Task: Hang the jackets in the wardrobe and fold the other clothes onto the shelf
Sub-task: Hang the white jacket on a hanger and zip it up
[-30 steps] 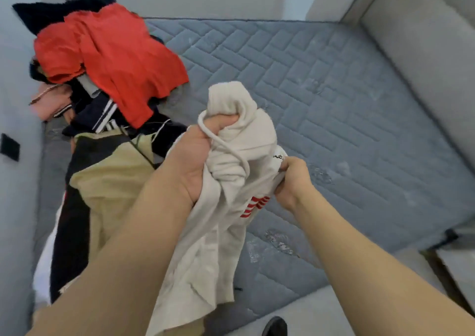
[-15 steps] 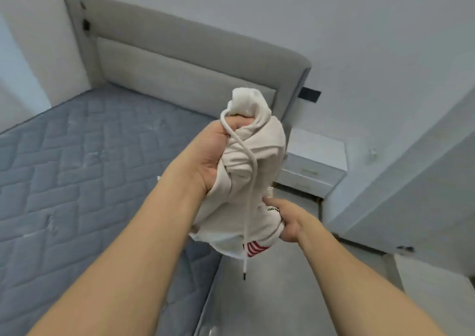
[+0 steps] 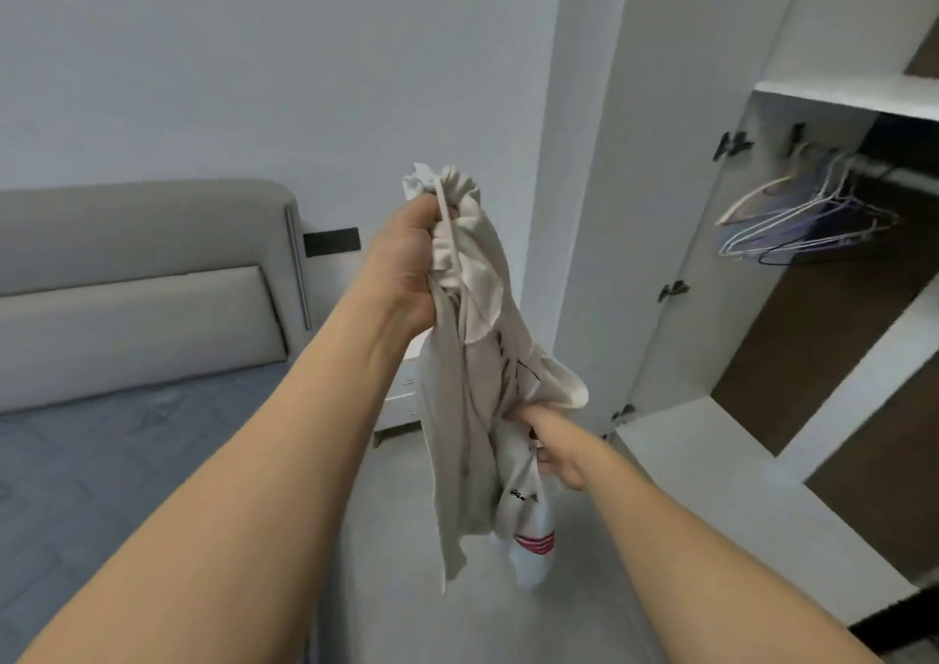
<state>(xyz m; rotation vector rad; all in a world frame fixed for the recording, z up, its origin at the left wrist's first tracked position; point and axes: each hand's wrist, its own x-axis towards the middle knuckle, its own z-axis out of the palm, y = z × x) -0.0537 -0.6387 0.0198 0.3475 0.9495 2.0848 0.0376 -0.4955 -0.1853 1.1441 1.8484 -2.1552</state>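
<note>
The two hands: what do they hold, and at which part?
Both grip one cream hooded garment: the left hand bunches its top, by the drawstring; the right hand holds it lower, among the folds.

The cream garment [image 3: 472,409] carries a small line of dark script low in the frame's centre, too blurred to read. Below the script sit red stripes, with no legible letters or numbers.

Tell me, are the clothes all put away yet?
Not yet. Nothing looks put away: the hangers on the wardrobe rail hang bare, and no clothes show on the white shelf. In hand now is one cream garment, bunched in the left hand, with the right hand keeping a grip lower down. It's in the air in front of the open wardrobe. It must go in there.
</note>
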